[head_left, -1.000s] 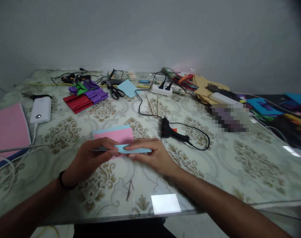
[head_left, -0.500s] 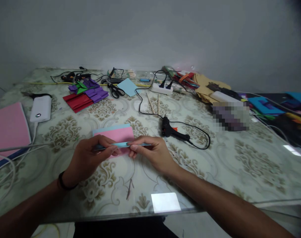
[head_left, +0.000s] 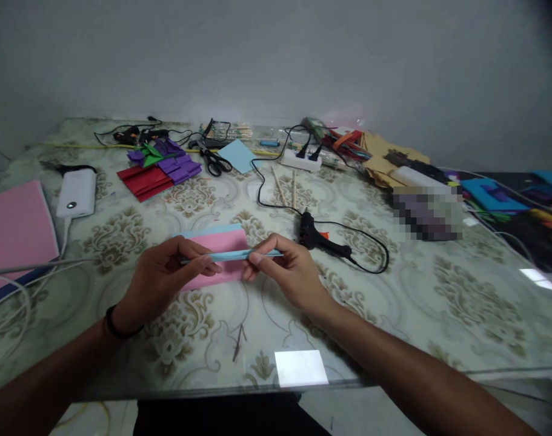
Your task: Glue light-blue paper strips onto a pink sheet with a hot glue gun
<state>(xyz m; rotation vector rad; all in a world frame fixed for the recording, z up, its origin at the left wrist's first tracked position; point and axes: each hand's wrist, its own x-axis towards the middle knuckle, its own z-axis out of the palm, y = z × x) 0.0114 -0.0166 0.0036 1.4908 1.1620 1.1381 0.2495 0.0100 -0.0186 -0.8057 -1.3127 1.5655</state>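
Observation:
A narrow folded strip of light blue paper (head_left: pixel 232 255) is stretched level between my two hands, above the table. My left hand (head_left: pixel 171 272) pinches its left part between thumb and fingers. Its right part is gripped by the thumb and forefinger of my right hand (head_left: pixel 285 266). Beneath the strip lie a pink sheet (head_left: pixel 221 242) and a light blue sheet (head_left: pixel 207 230) that shows along the pink one's far edge. My fingers hide both ends of the strip in part.
Right of my hands lies a black glue gun (head_left: pixel 323 237) with its cord looped. Farther back are scissors (head_left: pixel 216 162), two thin sticks (head_left: pixel 279 186), a white power strip (head_left: pixel 302 160) and folded red paper (head_left: pixel 143 181). A white power bank (head_left: pixel 77 192) and pink paper (head_left: pixel 19 233) lie left.
Both hands have risen slightly with the strip, and the right hand has shifted a little to the right. More of the strip's blue face shows between them.

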